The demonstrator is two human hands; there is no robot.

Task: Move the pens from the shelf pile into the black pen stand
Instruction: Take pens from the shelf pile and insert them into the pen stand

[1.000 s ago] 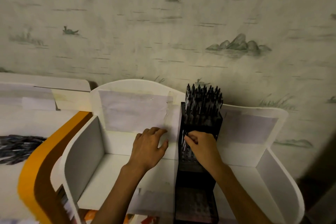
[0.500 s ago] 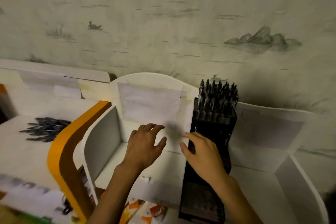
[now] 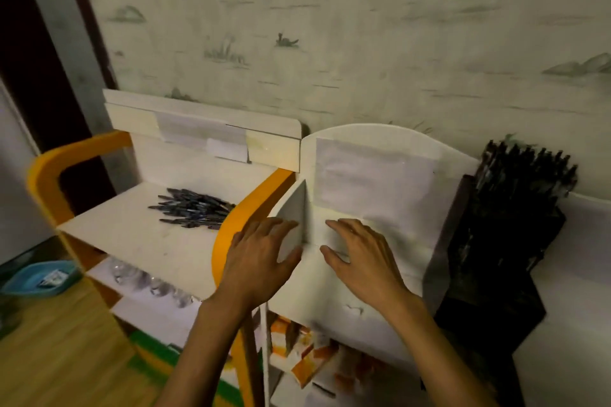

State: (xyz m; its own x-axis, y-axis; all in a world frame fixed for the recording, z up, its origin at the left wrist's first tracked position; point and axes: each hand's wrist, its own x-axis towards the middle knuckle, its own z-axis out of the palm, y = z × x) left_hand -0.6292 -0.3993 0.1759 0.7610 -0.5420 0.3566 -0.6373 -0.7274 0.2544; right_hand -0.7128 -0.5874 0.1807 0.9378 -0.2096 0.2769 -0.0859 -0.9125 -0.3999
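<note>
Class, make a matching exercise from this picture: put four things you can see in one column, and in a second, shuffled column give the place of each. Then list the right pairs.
Things
1. pile of pens
2. black pen stand
3. blue tray
4. left hand

Places
A. at the far right, full of upright pens
B. low at the left edge, on the wooden floor
C. lying flat on the white shelf with the orange frame
D. by the white divider panel, holding nothing

Pairs: 1-C, 2-A, 3-B, 4-D
</note>
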